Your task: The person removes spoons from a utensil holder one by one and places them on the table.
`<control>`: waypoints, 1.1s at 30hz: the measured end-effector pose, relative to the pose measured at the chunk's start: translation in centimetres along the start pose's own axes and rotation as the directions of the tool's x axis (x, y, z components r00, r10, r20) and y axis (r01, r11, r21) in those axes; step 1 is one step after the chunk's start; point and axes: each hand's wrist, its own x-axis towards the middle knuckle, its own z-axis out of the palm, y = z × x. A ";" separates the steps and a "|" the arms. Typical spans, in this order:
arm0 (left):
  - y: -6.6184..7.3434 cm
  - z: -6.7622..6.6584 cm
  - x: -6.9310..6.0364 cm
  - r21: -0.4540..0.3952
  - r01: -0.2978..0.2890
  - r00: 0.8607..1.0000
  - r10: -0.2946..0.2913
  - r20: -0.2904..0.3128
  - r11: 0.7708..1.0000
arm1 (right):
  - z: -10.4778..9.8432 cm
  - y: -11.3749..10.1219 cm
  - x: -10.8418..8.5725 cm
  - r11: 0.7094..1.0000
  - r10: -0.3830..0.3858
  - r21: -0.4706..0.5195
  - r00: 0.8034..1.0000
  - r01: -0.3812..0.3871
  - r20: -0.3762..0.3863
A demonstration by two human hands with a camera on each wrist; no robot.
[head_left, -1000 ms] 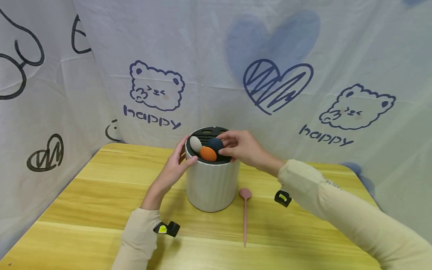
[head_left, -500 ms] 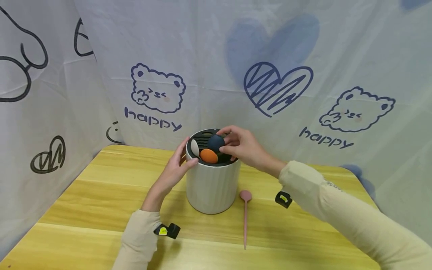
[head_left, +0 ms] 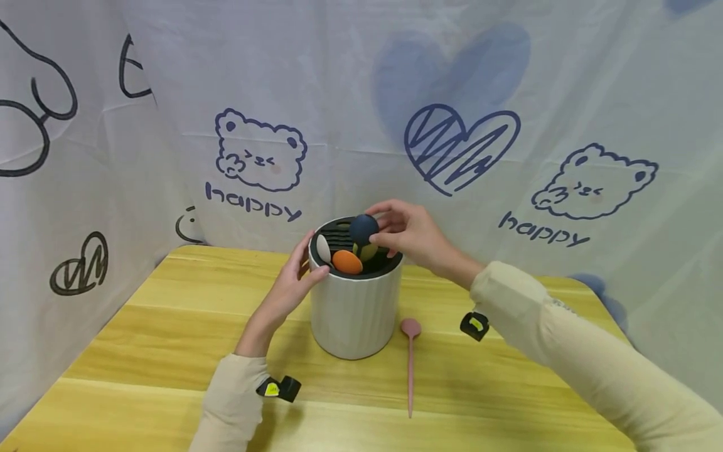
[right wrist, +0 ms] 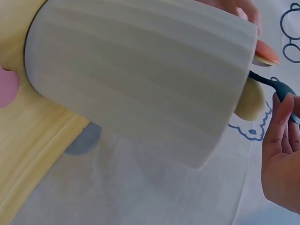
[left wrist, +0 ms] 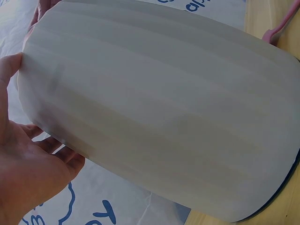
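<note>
Head view, nearest stuff 1st: pink spoon [head_left: 410, 361] lies on the table [head_left: 169, 351], head pointing away, just R of the white holder's [head_left: 354, 317] base. Best left alone IMO.

L hand [head_left: 289, 284] is cupped on the holder's upper L side, thumb by the front rim, fingers curved round behind. That's the brace: light, steady pressure, so the holder doesn't tip or skid w/ a tug. No hard squeeze needed; upright is enough.

R hand [head_left: 417, 237] pinches the dark blue spoon [head_left: 363, 230] by its head, above the holder's mouth; per R wrist cam the neck runs down inside, so the handle's prob. in there, tip hidden. Hands are apart, one job each. Best technique: slide the spoon along its own handle line, wrist loose, no levering vs. the rim.

Mind the neighbours: orange spoon [head_left: 347, 262] just in front, white spoon [head_left: 323, 249] at the L side, yellowish spoon [head_left: 367, 252] partly hidden below the blue head. If it snags, a small twist beats a yank, else others may shift too.

Farther back, black slotted insert [head_left: 334, 238] fills the rear of the mouth; don't scrape it. Farthest: printed cloth [head_left: 350, 94], well clear of the R knuckles.
</note>
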 end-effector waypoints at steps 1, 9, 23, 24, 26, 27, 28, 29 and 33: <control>0.0 0.0 -0.1 0.000 0.001 1.000 -0.001 -0.001 1.000 | 0.0 -0.1 0.0 1.000 0.000 0.003 1.000 0.000 -0.003; -0.3 0.0 -0.5 0.000 -0.003 1.000 0.003 -0.009 1.000 | -0.2 -0.3 0.1 1.000 0.012 0.015 0.999 -0.011 -0.036; -0.1 -0.1 -0.2 0.004 -0.018 1.000 0.018 -0.004 1.000 | -2.0 -2.5 0.5 0.996 -0.085 0.011 0.993 0.087 -0.085; -0.1 -0.1 -0.2 0.003 -0.018 1.000 0.018 -0.005 1.000 | -2.1 -2.6 0.5 0.996 -0.089 0.017 0.992 0.091 -0.088; -0.1 -0.1 -0.2 0.002 -0.019 1.000 0.019 -0.006 1.000 | -2.4 -2.9 0.5 0.995 -0.092 0.019 0.991 0.094 -0.093; 0.0 -0.1 -0.2 0.003 -0.018 1.000 0.018 -0.006 1.000 | -2.5 -3.0 0.5 0.995 -0.095 0.022 0.991 0.097 -0.096; 0.0 -0.1 -0.2 0.003 -0.018 1.000 0.018 -0.005 1.000 | -2.7 -3.1 0.4 0.995 -0.098 0.026 0.990 0.101 -0.101; -0.1 -0.1 -0.2 0.003 -0.018 1.000 0.018 -0.004 1.000 | -2.8 -3.3 0.4 0.994 -0.101 0.027 0.989 0.105 -0.106; -0.2 0.0 -0.2 0.003 -0.021 1.000 0.021 0.000 1.000 | -3.2 -3.8 0.3 0.992 -0.119 0.032 0.985 0.124 -0.127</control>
